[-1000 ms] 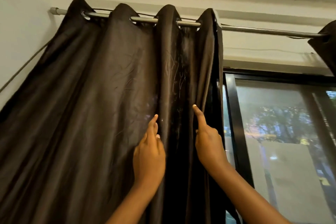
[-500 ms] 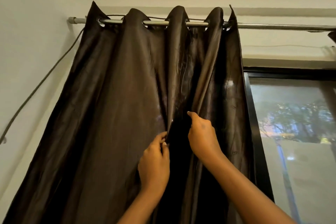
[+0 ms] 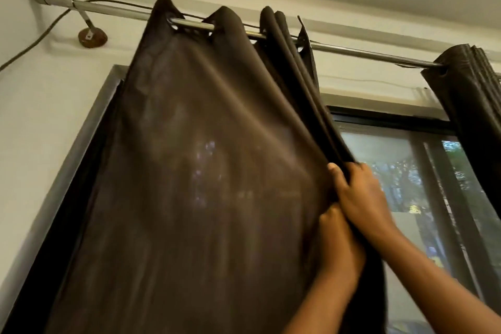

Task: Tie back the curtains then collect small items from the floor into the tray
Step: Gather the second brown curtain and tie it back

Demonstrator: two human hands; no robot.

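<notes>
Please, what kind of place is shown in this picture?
Most likely a room in a home, seen at a window. A dark curtain hangs from a metal rod fixed to a pale wall, and trees show through the window glass.

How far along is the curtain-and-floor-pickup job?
Early. Done: nothing visibly tied; the second curtain is bunched at the rod's right end. In hand: the left hand and right hand grip the gathered folds of the left curtain. Left: tying both curtains, then floor pickup; floor and tray aren't in view.
</notes>
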